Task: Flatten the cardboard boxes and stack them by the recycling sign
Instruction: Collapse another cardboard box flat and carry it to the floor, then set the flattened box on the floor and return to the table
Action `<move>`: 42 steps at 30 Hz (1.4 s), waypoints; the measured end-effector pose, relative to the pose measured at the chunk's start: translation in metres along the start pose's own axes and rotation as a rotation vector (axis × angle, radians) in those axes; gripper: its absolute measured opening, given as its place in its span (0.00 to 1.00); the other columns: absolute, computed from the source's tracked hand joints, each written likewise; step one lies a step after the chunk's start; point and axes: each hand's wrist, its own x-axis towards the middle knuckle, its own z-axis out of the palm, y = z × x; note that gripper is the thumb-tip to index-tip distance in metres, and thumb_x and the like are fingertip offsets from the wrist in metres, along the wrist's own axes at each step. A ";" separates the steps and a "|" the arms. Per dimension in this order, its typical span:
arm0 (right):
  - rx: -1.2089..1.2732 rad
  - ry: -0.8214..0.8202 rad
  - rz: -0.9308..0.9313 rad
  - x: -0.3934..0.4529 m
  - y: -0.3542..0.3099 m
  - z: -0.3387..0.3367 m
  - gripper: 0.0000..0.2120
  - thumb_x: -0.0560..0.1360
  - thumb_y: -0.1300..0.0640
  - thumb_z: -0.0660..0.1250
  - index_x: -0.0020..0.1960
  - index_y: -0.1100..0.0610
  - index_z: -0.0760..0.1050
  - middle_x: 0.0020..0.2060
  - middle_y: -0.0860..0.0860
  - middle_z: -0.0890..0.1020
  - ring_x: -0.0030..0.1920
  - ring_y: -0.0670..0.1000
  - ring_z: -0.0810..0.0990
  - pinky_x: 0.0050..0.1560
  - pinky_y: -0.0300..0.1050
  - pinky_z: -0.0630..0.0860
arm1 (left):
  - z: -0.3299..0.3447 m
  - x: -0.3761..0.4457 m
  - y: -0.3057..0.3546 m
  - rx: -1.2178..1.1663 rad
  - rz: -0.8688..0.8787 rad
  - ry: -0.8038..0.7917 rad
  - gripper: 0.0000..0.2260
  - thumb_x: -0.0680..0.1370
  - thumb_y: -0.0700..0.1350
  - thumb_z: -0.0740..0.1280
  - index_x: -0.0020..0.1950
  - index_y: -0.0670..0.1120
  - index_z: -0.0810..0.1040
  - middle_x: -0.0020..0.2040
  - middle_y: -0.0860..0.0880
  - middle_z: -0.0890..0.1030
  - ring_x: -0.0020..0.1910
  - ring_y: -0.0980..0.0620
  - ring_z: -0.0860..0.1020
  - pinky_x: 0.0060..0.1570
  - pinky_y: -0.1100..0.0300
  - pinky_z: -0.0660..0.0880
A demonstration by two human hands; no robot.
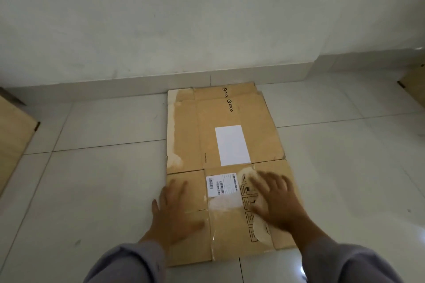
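Fingers spread, my left hand (176, 209) and right hand (274, 200) are pressing the flattened brown cardboard box (220, 145). It is lying on the white tiled floor (92, 190).

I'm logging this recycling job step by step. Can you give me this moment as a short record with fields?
box: flattened cardboard box lying flat on the tiled floor, far end near the wall
labels: blank white label; barcode label
left hand: left hand flat on the near left flap, fingers spread
right hand: right hand flat on the near right part, fingers spread
recycling sign: not in view
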 end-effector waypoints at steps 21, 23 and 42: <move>-0.115 -0.304 -0.288 0.030 0.026 0.002 0.48 0.67 0.26 0.60 0.73 0.33 0.31 0.78 0.46 0.36 0.77 0.55 0.34 0.76 0.65 0.46 | 0.009 0.025 0.003 0.309 0.188 -0.059 0.58 0.57 0.77 0.63 0.73 0.61 0.29 0.75 0.46 0.26 0.72 0.31 0.31 0.73 0.35 0.46; -0.110 -0.308 -0.286 0.029 0.025 0.006 0.48 0.68 0.26 0.60 0.73 0.33 0.30 0.77 0.46 0.34 0.77 0.55 0.32 0.75 0.65 0.44 | 0.011 0.025 0.001 0.323 0.195 -0.052 0.58 0.58 0.76 0.65 0.72 0.62 0.27 0.74 0.46 0.26 0.72 0.30 0.30 0.73 0.35 0.45; 0.265 -0.151 0.236 0.008 -0.102 -0.192 0.29 0.79 0.35 0.48 0.72 0.51 0.64 0.68 0.52 0.72 0.66 0.54 0.71 0.61 0.51 0.72 | -0.175 -0.072 0.055 0.305 0.216 0.003 0.20 0.80 0.55 0.57 0.69 0.49 0.70 0.65 0.48 0.74 0.63 0.46 0.72 0.63 0.52 0.67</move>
